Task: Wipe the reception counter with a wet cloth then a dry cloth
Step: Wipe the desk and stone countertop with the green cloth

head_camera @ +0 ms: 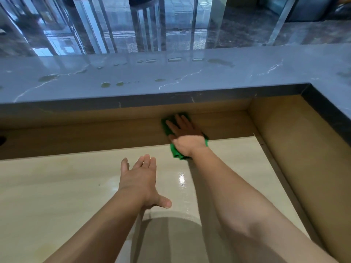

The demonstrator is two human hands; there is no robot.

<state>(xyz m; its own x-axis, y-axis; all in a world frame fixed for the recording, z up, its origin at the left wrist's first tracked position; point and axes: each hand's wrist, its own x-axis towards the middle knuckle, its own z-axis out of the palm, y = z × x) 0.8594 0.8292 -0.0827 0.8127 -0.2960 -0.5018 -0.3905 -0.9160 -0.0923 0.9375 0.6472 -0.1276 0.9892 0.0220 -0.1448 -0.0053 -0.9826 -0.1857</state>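
Observation:
A green cloth (175,151) lies against the wooden back panel (95,133) under the raised grey marble counter top (171,76). My right hand (184,135) presses flat on the cloth with straight fingers, covering most of it; only its edges show. My left hand (141,179) rests flat, fingers spread, on the pale glossy lower desk surface (57,196), apart from the cloth. Wet streaks and droplets lie on the marble top.
The marble top turns a corner at the right (326,114), with a wooden side panel (303,158) below it. A dark cable hole (2,139) sits at the far left of the back panel. Beyond the counter is a dark reflective floor (133,25).

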